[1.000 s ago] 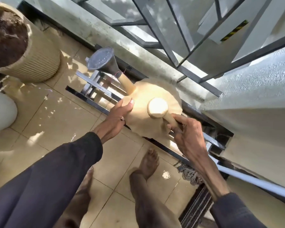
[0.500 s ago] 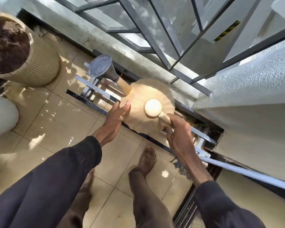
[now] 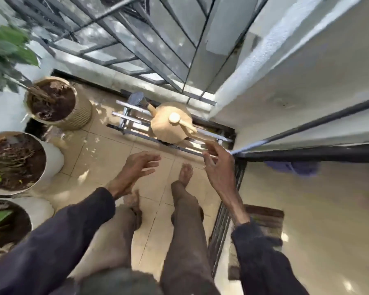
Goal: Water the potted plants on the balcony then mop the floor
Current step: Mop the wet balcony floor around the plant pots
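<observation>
A beige watering can (image 3: 170, 124) with a grey rose head stands on a low metal rack (image 3: 128, 121) by the balcony railing. My left hand (image 3: 136, 169) hovers open below and left of it, fingers spread, touching nothing. My right hand (image 3: 216, 165) is open just right of the can's handle, fingertips close to it but apart. A ribbed beige pot (image 3: 77, 116) with dark soil sits left of the rack. Two white pots (image 3: 53, 158) with soil and green leaves stand further left. A mop handle (image 3: 303, 128) leans along the right wall.
The tiled floor (image 3: 107, 158) shows wet patches. My bare feet stand in the middle. Metal railing (image 3: 119, 39) bounds the far side. A sliding-door track (image 3: 222, 220) and a brown doormat (image 3: 266, 218) lie to the right, with a purple cloth (image 3: 292, 168) beyond.
Both hands have let go of the watering can, which now stands on the rack. The view has pulled back and up, showing the pots on the left.
</observation>
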`<state>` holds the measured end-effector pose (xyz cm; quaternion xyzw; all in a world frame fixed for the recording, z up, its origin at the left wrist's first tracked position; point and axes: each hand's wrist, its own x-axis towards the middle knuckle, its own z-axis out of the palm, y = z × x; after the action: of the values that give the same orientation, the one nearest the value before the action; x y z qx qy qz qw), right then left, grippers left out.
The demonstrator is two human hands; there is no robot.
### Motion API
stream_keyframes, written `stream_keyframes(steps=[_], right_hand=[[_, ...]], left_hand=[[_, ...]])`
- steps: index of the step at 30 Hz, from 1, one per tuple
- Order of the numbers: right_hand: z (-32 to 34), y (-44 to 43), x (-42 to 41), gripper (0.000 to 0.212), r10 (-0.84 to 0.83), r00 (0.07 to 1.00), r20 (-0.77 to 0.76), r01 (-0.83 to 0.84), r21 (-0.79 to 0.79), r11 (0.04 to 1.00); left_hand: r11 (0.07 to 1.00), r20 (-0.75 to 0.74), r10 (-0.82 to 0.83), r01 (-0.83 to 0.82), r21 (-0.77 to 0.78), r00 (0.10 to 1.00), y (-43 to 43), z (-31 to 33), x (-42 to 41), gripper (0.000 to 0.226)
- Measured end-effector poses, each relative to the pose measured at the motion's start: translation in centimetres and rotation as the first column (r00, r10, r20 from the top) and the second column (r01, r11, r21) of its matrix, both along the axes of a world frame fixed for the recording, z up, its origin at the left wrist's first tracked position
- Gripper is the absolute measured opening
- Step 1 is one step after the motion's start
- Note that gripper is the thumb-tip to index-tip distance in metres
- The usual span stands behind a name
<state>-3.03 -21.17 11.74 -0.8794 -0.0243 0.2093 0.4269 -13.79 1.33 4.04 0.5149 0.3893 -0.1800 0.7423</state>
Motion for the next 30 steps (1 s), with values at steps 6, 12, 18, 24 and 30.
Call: stream_keyframes(steps=[6, 12, 18, 24, 30], right_hand=[[10.9, -6.6, -5.2, 0.028, -0.242, 0.970, -0.001, 0.241, 0.100, 0.965], [16.9, -14.7, -4.8, 0.023, -0.304, 0.948, 0.095, 0.288, 0.148, 0.946], [19.7, -22.6, -1.5, 0.027, -0.208, 0.961, 0.184, 0.186, 0.127, 0.974], [21.3, -29.3, 0.8, 0.029, -0.144, 0.976, 0.161, 0.121, 0.143, 0.982], [21.4, -32.7, 1.8, 0.032, -0.101, 0.986, 0.131, 0.083, 0.136, 0.987]], left_hand=[[0.990, 0.032, -0.116, 0.113, 0.083, 0.993, -4.2, 10.0, -3.8, 0.058], [0.966, 0.159, -0.244, 0.224, 0.130, 0.957, -12.7, 17.3, 0.9, 0.018], [0.928, 0.278, -0.337, 0.269, 0.256, 0.900, -25.5, 21.7, 11.9, 0.025], [0.914, 0.372, -0.300, 0.154, 0.375, 0.878, -35.3, 24.7, 23.2, 0.042], [0.838, 0.373, -0.415, 0.190, 0.512, 0.830, -37.7, 25.5, 29.1, 0.060]])
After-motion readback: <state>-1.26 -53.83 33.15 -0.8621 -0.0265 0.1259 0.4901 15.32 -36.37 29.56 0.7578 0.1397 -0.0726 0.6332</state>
